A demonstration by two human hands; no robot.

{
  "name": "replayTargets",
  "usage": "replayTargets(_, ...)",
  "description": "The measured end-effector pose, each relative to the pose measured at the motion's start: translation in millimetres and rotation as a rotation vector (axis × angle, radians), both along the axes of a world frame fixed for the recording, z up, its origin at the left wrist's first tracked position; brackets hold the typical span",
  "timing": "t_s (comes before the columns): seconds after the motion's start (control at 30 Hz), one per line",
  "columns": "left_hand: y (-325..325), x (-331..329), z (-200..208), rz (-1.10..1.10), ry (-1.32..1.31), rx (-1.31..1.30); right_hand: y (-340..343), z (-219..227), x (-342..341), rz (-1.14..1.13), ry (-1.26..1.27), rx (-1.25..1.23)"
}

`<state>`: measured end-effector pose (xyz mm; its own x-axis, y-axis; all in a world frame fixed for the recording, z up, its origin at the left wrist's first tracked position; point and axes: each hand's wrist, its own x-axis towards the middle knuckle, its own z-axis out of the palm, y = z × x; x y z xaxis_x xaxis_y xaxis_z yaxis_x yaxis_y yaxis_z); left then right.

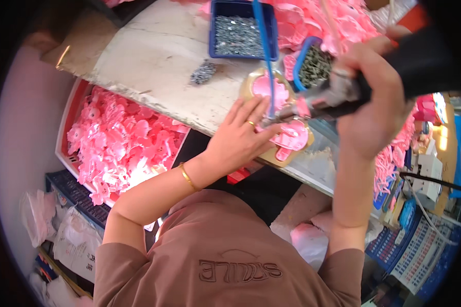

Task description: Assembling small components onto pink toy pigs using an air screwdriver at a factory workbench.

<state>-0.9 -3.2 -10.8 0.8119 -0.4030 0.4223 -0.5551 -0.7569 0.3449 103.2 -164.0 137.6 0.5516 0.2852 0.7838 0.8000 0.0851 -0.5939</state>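
A pink plastic part (293, 135) lies in a tan holder (251, 84) near the table's front edge. My left hand (241, 134) rests on it with the fingers stretched out, the fingertips close to a metal tool tip. In my right hand (376, 102) is a black power screwdriver (420, 64), gripped around its body and slanting down to the left. Its metal nose reaches the middle of the pink part. Whether a screw sits at the tip is too small and blurred to tell. A blue strap (263, 36) hangs down in front of the part.
Beyond the holder stands a dark blue tray (211, 30) of small silver screws, with a loose screw pile (204, 72) nearby. A blue bin (298, 66) holds darker screws. Pink parts (312, 18) heap up at the back; more fill a crate (66, 117) at the left, below the tabletop.
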Motion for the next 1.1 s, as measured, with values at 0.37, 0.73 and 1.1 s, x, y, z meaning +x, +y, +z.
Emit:
replayTargets(0.37, 13.0, 1.4, 0.5, -0.117, 0.051, 0.055, -30.6, 101.0, 58.3, -0.335, 0.409, -0.013)
replayTargets(0.73, 184.3, -47.2, 178.9, -0.301, 0.889, -0.146, -190.7, -13.2, 85.4, -0.682, 0.621, -0.138)
replayTargets(1.1, 142.1, -39.2, 139.9, 0.133, 0.681, 0.101, -205.3, -124.5, 173.0, -0.780, 0.181, -0.792)
